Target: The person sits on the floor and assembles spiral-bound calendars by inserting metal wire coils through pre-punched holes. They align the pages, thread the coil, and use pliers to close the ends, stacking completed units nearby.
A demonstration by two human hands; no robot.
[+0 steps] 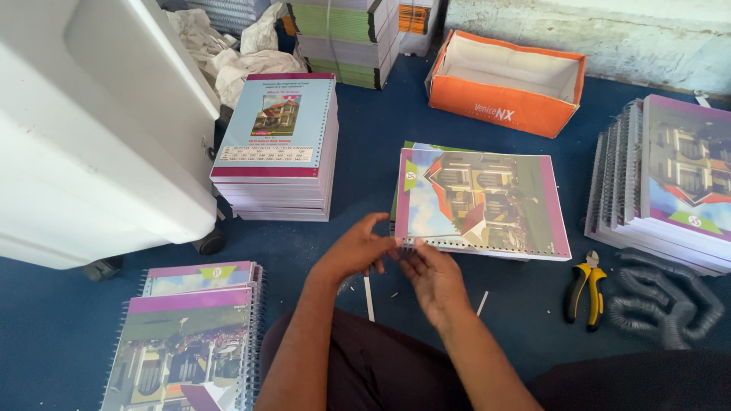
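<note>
Orange cardboard box [505,97] with white lining, open-topped, white lettering on its front wall, at top centre against a rough pale wall [609,34]. Tall stack of unbound notebooks [279,148] left of centre, top sheet pale blue with a small house picture, a table of figures and a maroon band. Further banded stack with green and grey page edges [346,38] behind it, beside crumpled white paper [244,57].

Punched notebook with glossy house-picture cover and purple border [481,204] flat on the floor at centre, row of holes along its near edge, lying on more of the same kind. Left hand [354,251] and right hand [434,278] meeting at the near left corner of that notebook; fingertips of both pinched together at the punched edge, fingers partly curled. Whatever is between the fingertips too small to make out.

Spiral-bound notebooks with the same cover stacked at lower left [190,342] and fanned at right [666,183]. Yellow-and-black-handled pliers [585,291] on the floor right of the hands, just beside a coil of grey plastic binding spirals [662,304]. White paper strips [369,298] near the hands.

Large white plastic machine housing on castors [99,129] filling the upper left. Blue carpet floor [365,152] throughout.
</note>
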